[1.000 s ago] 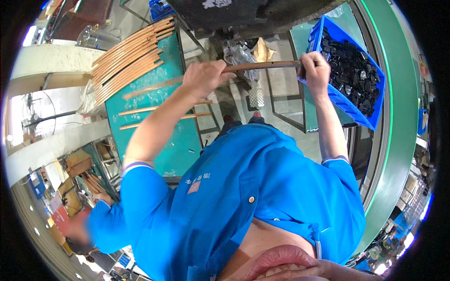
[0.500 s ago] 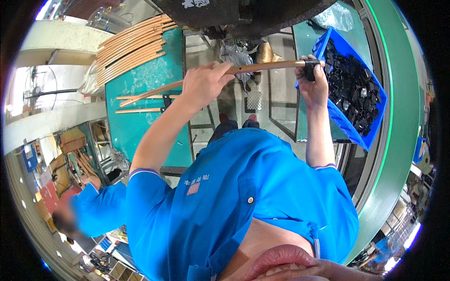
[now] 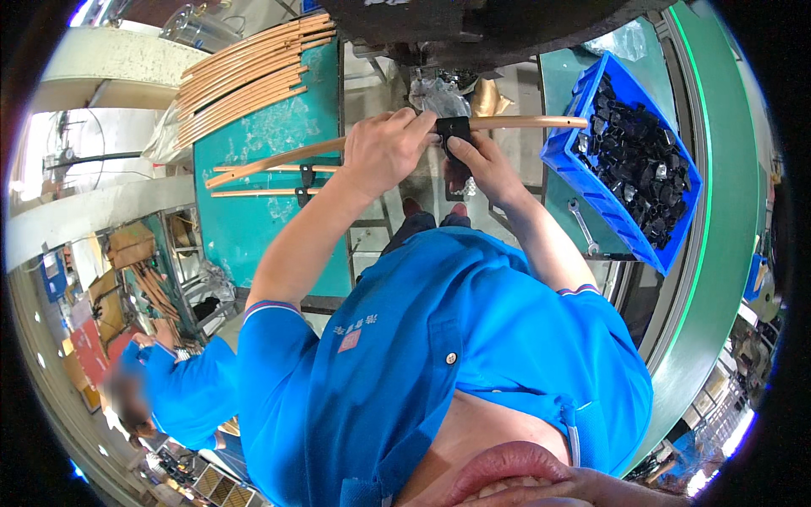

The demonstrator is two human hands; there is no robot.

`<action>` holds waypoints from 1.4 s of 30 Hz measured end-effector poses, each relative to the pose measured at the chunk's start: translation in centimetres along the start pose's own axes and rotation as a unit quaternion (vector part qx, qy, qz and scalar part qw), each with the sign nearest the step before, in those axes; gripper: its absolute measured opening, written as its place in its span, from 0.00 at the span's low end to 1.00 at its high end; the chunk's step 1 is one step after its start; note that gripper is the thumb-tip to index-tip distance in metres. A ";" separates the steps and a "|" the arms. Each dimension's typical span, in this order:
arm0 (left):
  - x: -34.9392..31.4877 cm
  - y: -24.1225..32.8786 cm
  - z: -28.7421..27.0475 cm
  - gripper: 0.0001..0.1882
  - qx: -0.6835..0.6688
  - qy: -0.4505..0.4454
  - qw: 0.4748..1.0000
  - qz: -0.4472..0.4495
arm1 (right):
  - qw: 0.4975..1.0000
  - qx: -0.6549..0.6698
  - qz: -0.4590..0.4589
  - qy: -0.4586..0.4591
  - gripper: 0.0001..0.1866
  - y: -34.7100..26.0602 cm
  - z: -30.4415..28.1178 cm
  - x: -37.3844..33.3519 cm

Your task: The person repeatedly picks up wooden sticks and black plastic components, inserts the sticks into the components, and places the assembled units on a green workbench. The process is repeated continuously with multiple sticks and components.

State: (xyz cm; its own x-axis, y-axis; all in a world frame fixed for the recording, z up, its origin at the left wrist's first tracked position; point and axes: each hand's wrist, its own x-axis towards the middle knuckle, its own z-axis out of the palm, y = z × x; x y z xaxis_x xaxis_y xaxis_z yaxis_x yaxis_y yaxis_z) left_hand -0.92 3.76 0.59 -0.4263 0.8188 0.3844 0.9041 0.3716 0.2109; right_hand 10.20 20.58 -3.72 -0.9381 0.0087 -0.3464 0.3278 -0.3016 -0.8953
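A long, slightly curved copper-coloured tube (image 3: 528, 122) lies across in front of me, its left end over the green table. My left hand (image 3: 380, 150) is wrapped round it near the middle. Right beside that hand, a black bracket (image 3: 454, 128) sits around the tube. My right hand (image 3: 486, 165) grips this bracket from below, thumb on its near face. Part of the bracket is covered by the fingers. The tube's right end, with a small hole in it, reaches the rim of a blue bin (image 3: 614, 211) full of black parts (image 3: 638, 160).
On the left green table (image 3: 245, 245) lie a row of copper-coloured tubes (image 3: 245, 80) and two tubes bearing black brackets (image 3: 304, 175). A wrench (image 3: 583, 226) rests beside the bin. A dark machine (image 3: 473, 29) overhangs the far side. Another person in blue (image 3: 190, 393) is at the lower left.
My right hand has slid left along the tube with the black bracket, from near the right end to beside my left hand. The wrench, hidden before by my forearm, now shows.
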 end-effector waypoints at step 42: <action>4.1 -11.1 0.5 0.13 0.023 -0.231 0.969 -0.084 | 0.671 -0.617 -0.276 0.306 0.24 5.6 -11.1 22.0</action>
State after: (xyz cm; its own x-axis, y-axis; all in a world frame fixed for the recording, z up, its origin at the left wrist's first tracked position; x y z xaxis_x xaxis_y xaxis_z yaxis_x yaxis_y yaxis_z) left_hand -12.70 3.18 -0.62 -0.5180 0.8498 -0.0978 0.8282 0.5269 0.1911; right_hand -7.32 29.64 -19.43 -0.8568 0.2983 0.4206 0.1478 0.9235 -0.3539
